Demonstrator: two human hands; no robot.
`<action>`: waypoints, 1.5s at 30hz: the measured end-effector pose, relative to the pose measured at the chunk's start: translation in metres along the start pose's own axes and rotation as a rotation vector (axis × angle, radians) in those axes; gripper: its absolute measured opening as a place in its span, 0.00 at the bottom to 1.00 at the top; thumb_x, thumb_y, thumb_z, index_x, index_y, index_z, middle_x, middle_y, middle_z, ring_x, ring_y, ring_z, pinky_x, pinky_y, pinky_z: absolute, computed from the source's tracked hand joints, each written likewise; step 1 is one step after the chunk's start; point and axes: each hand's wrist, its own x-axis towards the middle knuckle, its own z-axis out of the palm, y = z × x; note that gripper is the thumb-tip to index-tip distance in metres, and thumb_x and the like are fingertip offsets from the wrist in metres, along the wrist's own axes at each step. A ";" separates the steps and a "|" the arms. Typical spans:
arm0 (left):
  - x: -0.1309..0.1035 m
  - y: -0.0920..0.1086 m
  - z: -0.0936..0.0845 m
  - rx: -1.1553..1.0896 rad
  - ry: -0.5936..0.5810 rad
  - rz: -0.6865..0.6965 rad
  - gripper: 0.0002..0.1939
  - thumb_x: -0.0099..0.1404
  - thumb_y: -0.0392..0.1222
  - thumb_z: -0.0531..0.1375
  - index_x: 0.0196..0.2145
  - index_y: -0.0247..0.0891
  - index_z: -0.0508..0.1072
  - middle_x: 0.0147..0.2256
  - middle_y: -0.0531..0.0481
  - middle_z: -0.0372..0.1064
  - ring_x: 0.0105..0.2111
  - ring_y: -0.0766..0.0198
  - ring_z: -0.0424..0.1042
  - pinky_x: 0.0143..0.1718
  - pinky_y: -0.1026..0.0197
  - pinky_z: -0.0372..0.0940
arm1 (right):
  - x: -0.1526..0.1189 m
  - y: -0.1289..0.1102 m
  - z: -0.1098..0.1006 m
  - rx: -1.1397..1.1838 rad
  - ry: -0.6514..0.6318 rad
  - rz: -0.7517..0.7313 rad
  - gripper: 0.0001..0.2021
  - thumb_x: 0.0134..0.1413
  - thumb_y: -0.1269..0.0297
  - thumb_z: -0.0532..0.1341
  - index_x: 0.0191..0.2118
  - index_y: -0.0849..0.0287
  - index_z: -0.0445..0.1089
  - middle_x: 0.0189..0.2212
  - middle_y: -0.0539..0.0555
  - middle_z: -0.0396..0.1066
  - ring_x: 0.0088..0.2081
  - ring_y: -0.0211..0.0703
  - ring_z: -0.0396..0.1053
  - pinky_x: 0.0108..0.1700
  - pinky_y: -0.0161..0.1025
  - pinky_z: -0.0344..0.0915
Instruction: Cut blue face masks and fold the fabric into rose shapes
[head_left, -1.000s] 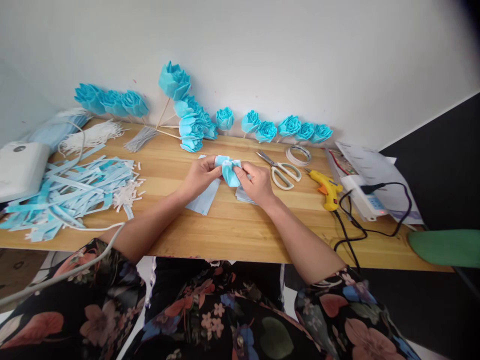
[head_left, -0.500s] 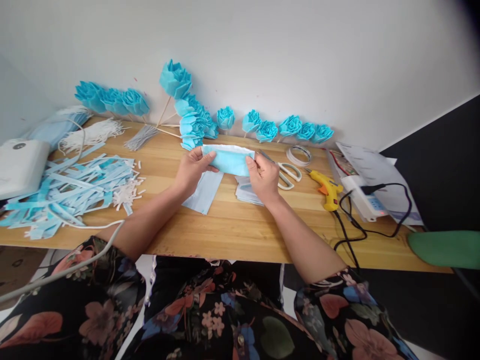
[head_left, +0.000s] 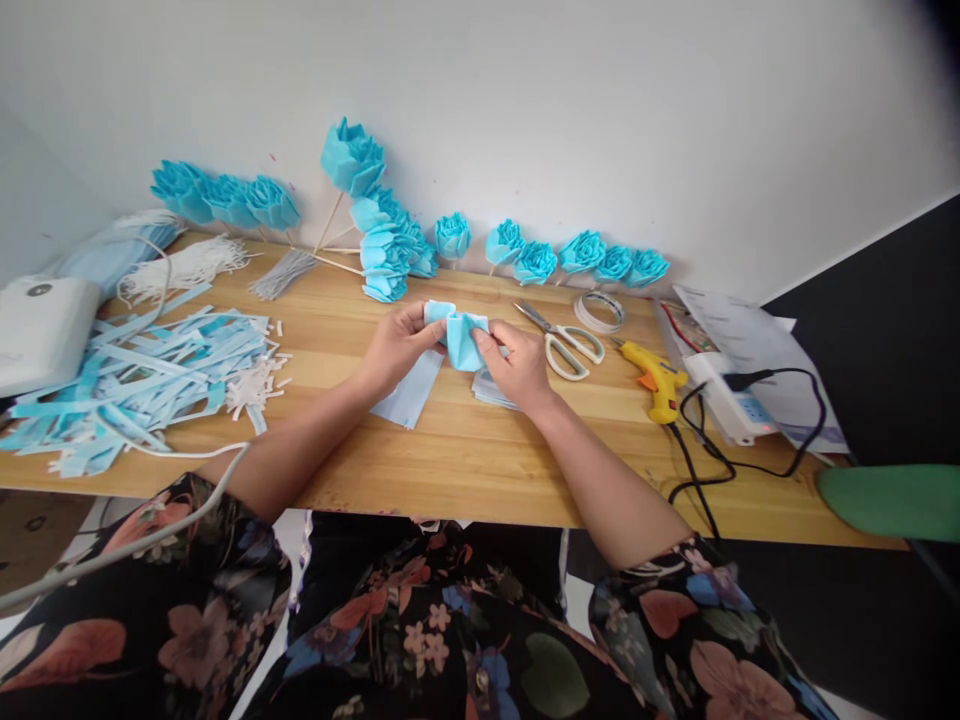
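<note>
A light blue piece of face-mask fabric [head_left: 465, 345] is pinched between my two hands above the wooden table, bunched into folds at its middle. My left hand [head_left: 400, 345] has thumb and fingers closed on its left end. At the other end, my right hand [head_left: 517, 362] grips it the same way. Under the left hand lies a flat pale blue sheet [head_left: 411, 392]. A small stack of pale sheets [head_left: 491, 390] sits partly hidden below the right hand. Scissors [head_left: 566, 343] with white handles rest just right of that hand.
Blue fabric flowers [head_left: 352, 158] on sticks line the wall. Cut strips [head_left: 165, 370] are heaped at left by a white device [head_left: 46, 330]. To the right are a tape roll [head_left: 598, 312], a yellow glue gun [head_left: 652, 380], its black cord and a power strip [head_left: 739, 400].
My hands have come closer together and slightly down. The fabric, stretched flat before, is now gathered into folds. More of the scissors shows.
</note>
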 end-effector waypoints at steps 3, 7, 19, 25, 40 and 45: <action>-0.001 -0.001 0.001 0.019 -0.040 0.016 0.19 0.52 0.53 0.70 0.30 0.34 0.73 0.26 0.53 0.72 0.26 0.68 0.71 0.29 0.65 0.68 | -0.002 -0.001 0.001 0.020 -0.060 -0.004 0.15 0.63 0.61 0.55 0.24 0.58 0.62 0.18 0.45 0.57 0.22 0.32 0.54 0.27 0.34 0.51; 0.000 0.000 -0.001 0.040 -0.006 0.009 0.18 0.54 0.53 0.69 0.29 0.34 0.75 0.26 0.52 0.72 0.27 0.67 0.71 0.31 0.64 0.69 | 0.000 0.003 -0.001 -0.014 0.048 0.017 0.15 0.63 0.60 0.55 0.24 0.57 0.60 0.18 0.45 0.55 0.22 0.33 0.52 0.27 0.35 0.50; 0.004 0.003 -0.008 -0.026 0.145 0.000 0.16 0.56 0.50 0.68 0.33 0.33 0.77 0.31 0.48 0.75 0.31 0.65 0.73 0.30 0.63 0.71 | 0.003 0.008 -0.003 -0.064 0.201 0.087 0.19 0.64 0.56 0.53 0.23 0.56 0.53 0.18 0.45 0.51 0.22 0.34 0.50 0.28 0.36 0.51; 0.004 0.002 -0.008 -0.033 0.136 -0.006 0.18 0.55 0.52 0.68 0.34 0.34 0.77 0.31 0.48 0.75 0.31 0.64 0.73 0.30 0.62 0.73 | 0.003 0.010 -0.003 -0.076 0.207 0.075 0.18 0.64 0.57 0.54 0.23 0.56 0.55 0.18 0.45 0.52 0.22 0.34 0.51 0.28 0.36 0.52; -0.003 0.008 0.003 0.031 -0.122 -0.047 0.15 0.52 0.50 0.71 0.27 0.34 0.76 0.24 0.51 0.72 0.25 0.65 0.72 0.30 0.63 0.70 | 0.000 0.004 0.000 -0.019 -0.010 -0.009 0.15 0.64 0.58 0.55 0.26 0.57 0.64 0.19 0.47 0.61 0.23 0.34 0.57 0.29 0.35 0.54; 0.003 0.004 -0.005 -0.032 0.113 0.007 0.16 0.55 0.51 0.69 0.31 0.34 0.76 0.29 0.50 0.73 0.29 0.66 0.72 0.30 0.64 0.71 | 0.003 0.012 -0.005 -0.097 0.230 0.124 0.20 0.64 0.55 0.54 0.22 0.56 0.55 0.17 0.45 0.51 0.23 0.35 0.51 0.28 0.36 0.52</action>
